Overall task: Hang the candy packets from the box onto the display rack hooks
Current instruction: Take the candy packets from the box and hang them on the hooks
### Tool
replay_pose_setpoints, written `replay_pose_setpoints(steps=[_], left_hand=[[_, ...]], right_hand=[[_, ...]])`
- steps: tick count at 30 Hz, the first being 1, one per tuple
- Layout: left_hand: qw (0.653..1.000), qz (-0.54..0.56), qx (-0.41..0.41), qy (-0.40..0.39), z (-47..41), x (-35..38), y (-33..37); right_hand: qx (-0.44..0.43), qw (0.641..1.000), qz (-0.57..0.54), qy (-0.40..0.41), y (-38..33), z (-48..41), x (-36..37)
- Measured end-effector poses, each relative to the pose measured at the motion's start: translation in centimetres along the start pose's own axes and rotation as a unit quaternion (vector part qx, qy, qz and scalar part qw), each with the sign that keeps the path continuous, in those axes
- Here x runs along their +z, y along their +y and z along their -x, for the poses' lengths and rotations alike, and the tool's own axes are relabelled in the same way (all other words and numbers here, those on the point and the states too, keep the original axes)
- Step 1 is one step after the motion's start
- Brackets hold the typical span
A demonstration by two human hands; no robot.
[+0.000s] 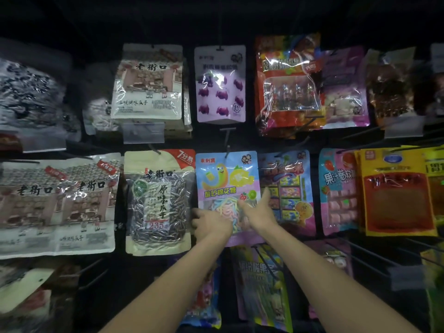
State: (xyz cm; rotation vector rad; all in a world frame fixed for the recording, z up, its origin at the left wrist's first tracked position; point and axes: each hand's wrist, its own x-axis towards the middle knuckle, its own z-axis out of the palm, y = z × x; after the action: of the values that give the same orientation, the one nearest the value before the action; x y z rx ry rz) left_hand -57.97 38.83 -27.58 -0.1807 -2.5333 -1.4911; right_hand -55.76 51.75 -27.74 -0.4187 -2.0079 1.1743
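A blue and purple candy packet (227,181) with a yellow cartoon print hangs from a hook (227,153) in the middle row of the display rack. My left hand (211,223) holds the packet's lower left edge, fingers curled round its side. My right hand (258,211) lies on the packet's lower right part, fingers stretched up along its right edge. The box is out of sight.
Sunflower seed bags (158,203) hang to the left, a pink sweets packet (288,188) and orange packets (396,191) to the right. A purple gummy packet (219,82) hangs above. Bare black hooks (360,251) jut out at the lower right. More packets (262,287) hang below.
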Motion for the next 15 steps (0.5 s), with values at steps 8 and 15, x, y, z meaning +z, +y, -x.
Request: replay_pose_setpoints(steps=[8,15], left_hand=[[0.893,-0.356,0.269,0.065,3.3,-0.5,-2.1],[0.808,-0.453,0.365,0.096,0.5,-1.8,-2.1]], right_hand=[[-0.249,0.909,0.331,0.047,0.0,2.3,-1.9],[-0.34,0.813,0.473,0.0,-0.1,2.2,-2.0]])
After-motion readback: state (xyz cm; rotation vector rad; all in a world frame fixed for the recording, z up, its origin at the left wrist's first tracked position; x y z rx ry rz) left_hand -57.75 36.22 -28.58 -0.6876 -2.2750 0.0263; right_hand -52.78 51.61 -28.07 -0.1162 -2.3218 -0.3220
